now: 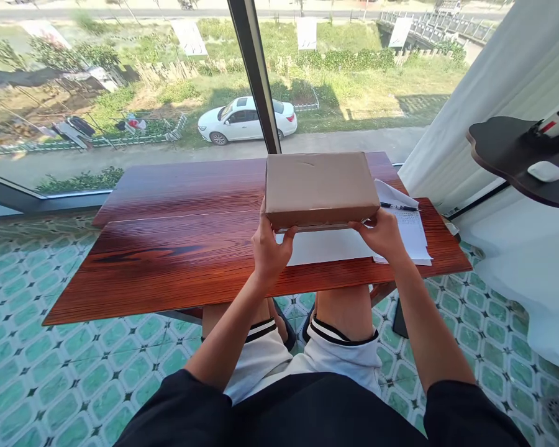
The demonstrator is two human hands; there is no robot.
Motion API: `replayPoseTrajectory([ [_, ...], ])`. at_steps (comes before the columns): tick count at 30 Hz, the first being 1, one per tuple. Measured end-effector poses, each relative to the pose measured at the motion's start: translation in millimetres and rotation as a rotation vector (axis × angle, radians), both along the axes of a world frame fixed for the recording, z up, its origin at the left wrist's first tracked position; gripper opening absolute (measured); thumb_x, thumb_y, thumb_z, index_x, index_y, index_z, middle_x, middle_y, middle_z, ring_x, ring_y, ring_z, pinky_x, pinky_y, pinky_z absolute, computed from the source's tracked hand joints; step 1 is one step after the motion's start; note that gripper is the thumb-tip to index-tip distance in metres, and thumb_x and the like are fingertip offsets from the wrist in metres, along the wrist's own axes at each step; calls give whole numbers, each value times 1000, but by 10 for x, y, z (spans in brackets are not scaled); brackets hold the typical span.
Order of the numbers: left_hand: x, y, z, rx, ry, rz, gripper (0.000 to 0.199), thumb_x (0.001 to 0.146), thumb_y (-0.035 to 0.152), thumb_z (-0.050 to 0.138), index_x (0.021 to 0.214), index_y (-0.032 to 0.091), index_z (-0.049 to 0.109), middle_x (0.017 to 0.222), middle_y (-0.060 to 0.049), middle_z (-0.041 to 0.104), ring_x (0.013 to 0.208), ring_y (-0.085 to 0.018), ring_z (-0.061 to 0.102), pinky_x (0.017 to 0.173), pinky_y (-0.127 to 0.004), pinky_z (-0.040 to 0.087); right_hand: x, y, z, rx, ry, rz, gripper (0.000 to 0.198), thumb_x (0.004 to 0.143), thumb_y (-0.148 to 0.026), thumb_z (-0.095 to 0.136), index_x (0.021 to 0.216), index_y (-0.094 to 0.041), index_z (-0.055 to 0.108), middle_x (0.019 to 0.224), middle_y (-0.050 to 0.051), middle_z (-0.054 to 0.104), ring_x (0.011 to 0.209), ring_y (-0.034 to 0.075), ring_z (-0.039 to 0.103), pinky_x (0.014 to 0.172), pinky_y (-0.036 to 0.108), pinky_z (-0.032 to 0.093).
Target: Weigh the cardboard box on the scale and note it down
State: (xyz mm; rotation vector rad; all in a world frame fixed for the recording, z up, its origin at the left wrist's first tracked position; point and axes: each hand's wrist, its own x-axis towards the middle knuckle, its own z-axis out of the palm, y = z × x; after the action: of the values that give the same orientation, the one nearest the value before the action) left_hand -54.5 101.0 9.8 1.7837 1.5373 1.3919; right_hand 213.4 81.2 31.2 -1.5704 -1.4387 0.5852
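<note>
A plain brown cardboard box [320, 186] sits on a reddish wooden table [177, 248]. My left hand [270, 245] grips the box's near left corner. My right hand [382, 236] holds its near right edge. Under the box lies a white sheet [328, 247], and a stack of printed papers [410, 230] spreads to the right. A pen [398, 207] rests on those papers just beside the box.
A big window with a dark frame post [256, 74] stands behind the table. A white curtain [494, 105] hangs at right. A dark side shelf [517, 158] carries a white mouse-like item [546, 171]. Green patterned tiles [51, 372] cover the floor.
</note>
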Motion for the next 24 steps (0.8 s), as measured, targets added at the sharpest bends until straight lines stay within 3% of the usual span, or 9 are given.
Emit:
replayPoseTrajectory([
  [4, 125, 0, -30, -9, 19, -56, 56, 84, 45, 63, 131, 16, 51, 99, -7, 66, 84, -16, 59, 83, -33, 51, 186, -3, -25, -16, -25, -10, 45, 69, -54, 77, 89, -16, 64, 82, 6, 70, 79, 24, 67, 74, 38, 57],
  [11, 237, 51, -114, -37, 33, -95, 74, 87, 44, 59, 152, 17, 36, 110, -10, 68, 96, -19, 63, 88, -35, 54, 332, -5, -68, 17, -76, -23, 46, 70, -57, 76, 82, -16, 60, 75, 6, 66, 71, 21, 63, 66, 34, 52],
  [24, 230, 43, -169, -96, 61, -95, 73, 87, 43, 59, 151, 17, 38, 117, -12, 69, 98, -20, 65, 88, -36, 54, 332, 27, -133, 5, -64, 25, 51, 70, -61, 75, 87, -14, 65, 74, 7, 65, 69, 20, 62, 64, 33, 53],
])
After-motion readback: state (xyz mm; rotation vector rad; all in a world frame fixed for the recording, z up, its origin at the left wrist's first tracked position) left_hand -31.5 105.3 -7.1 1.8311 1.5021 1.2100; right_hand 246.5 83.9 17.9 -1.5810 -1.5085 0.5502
